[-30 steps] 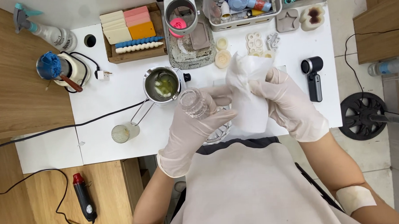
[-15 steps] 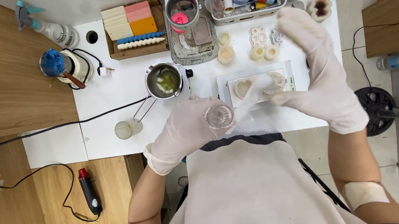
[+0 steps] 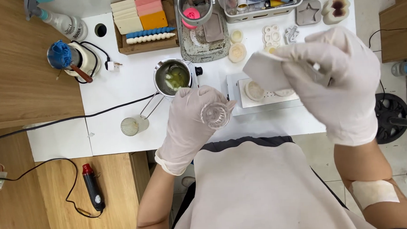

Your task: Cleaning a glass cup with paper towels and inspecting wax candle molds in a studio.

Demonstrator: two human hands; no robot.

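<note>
My left hand [image 3: 190,124], in a white glove, holds a small clear ribbed glass cup [image 3: 215,115] above the table's front edge, its mouth turned toward me. My right hand [image 3: 337,78], also gloved, is raised higher and to the right, gripping a folded white tissue [image 3: 267,71]. Under the right hand lies a white tray [image 3: 239,106] with pale round wax pieces [image 3: 255,90]. A small metal pot [image 3: 173,78] with yellowish melted wax stands just behind the left hand.
A second ribbed glass [image 3: 131,126] stands at the front left. A wooden box of coloured blocks [image 3: 141,19], a grey scale [image 3: 201,38], moulds [image 3: 273,35] and a basket [image 3: 263,4] line the back. A black cable [image 3: 77,118] crosses the table. A heat gun [image 3: 92,188] lies on the floor.
The tissue was wrapped around the glass with both hands together. My right hand has pulled the tissue out, up and to the right; my left hand keeps the glass and turned its mouth upward.
</note>
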